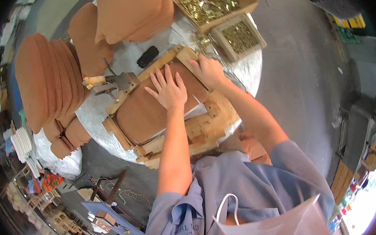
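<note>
A brown padded cushion panel [141, 114] lies inside a wooden frame [220, 108] on the round table in front of me. My left hand [168, 90] rests flat on the panel, fingers spread, holding nothing. Over the frame's far right bar curls my right hand [209, 73], its fingers bent around the wood. Along the panel's near edge, a strip of white material [196, 111] shows beside the wood. A metal clamp [125, 81] with a yellowish handle is fixed at the frame's left far side.
Stacks of brown cushions [46, 80] stand at the left, with more cushions [133, 13] at the back. Beyond the frame are a box of brass-coloured metal pieces [249, 0], a smaller tray of small parts [259, 39] and a black object [148, 56]. Silvery sheeting [100, 120] covers the table.
</note>
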Available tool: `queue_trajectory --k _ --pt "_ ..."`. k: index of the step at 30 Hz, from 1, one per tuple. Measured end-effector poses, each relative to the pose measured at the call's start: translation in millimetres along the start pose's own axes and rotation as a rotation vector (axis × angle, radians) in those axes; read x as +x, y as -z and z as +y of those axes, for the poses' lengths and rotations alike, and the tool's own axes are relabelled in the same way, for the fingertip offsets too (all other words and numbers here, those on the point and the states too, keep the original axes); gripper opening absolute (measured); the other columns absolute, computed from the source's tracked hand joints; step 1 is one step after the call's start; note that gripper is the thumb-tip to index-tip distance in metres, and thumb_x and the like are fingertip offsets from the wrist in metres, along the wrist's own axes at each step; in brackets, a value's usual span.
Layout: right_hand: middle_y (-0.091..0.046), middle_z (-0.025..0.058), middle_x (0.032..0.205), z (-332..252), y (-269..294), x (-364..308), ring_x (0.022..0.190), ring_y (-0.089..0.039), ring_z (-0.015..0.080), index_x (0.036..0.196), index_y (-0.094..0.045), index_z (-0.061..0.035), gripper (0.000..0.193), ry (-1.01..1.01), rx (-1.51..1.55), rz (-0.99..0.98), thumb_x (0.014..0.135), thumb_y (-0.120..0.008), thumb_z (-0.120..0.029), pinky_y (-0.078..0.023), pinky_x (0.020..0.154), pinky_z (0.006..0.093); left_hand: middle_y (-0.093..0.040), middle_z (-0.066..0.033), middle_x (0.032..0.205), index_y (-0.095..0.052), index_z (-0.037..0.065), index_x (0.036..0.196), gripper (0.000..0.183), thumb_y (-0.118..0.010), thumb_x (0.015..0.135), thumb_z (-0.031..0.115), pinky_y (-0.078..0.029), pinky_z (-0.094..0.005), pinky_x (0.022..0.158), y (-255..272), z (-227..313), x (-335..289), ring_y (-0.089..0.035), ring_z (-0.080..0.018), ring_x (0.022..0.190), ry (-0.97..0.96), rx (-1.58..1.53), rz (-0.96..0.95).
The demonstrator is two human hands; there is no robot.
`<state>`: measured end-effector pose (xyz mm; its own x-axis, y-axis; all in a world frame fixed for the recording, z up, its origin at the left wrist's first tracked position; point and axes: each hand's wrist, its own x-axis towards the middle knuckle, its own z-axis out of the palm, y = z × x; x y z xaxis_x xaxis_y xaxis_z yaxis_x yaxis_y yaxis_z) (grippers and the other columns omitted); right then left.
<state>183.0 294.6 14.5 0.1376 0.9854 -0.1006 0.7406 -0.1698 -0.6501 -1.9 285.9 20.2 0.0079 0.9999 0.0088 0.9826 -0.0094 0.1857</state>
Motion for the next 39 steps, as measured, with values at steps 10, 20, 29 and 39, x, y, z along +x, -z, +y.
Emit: queue_trajectory --k 10,20,29,39 --pt "-0.072 0.0256 0.08 -6.0 -10.4 8.9 0.078 -0.07 0.0502 0.096 -0.062 -0.0021 0.043 -0.058 0.06 -0.013 0.107 -0.063 -0.044 -0.054 0.068 0.058 -0.034 -0.0171 0.173 -0.051 0.022 0.16 0.057 -0.05 0.108 0.045 -0.006 -0.0784 0.124 -29.3 3.1 16.1 -0.024 -0.0411 0.162 0.001 0.084 0.061" --pt "-0.077 0.0119 0.097 -71.5 -16.1 -7.0 0.086 -0.072 0.025 0.11 -0.074 -0.0023 0.023 0.218 0.259 -0.102 0.103 -0.073 -0.024 -0.057 0.08 0.0369 -0.044 -0.0248 0.162 -0.047 0.0 0.156 0.061 -0.061 0.1 0.02 -0.021 -0.0704 0.127 -0.5 -40.4 -40.1 -0.038 -0.0434 0.155 0.171 -0.765 0.332" --pt "-0.068 0.0188 0.131 -103.0 -100.9 39.5 0.122 -0.061 0.0423 0.13 -0.066 -0.0027 0.035 1.157 -0.238 -0.216 0.107 -0.065 -0.028 -0.047 0.103 0.0543 -0.045 -0.0261 0.161 -0.052 0.001 0.15 0.065 -0.074 0.093 0.025 -0.026 -0.0671 0.125 41.7 -183.3 -129.7 -0.04 -0.0458 0.153 0.929 -0.128 0.571" --pt "-0.069 0.0206 0.13 -103.2 -100.3 38.9 0.12 -0.063 0.0429 0.13 -0.066 0.001 0.039 1.13 -0.23 -0.214 0.108 -0.063 -0.031 -0.047 0.103 0.0541 -0.062 -0.0262 0.144 -0.062 0.001 0.138 0.056 -0.067 0.097 0.039 -0.043 -0.0579 0.115 53.6 -257.5 -127.3 -0.056 -0.0432 0.137 1.06 0.091 0.73"
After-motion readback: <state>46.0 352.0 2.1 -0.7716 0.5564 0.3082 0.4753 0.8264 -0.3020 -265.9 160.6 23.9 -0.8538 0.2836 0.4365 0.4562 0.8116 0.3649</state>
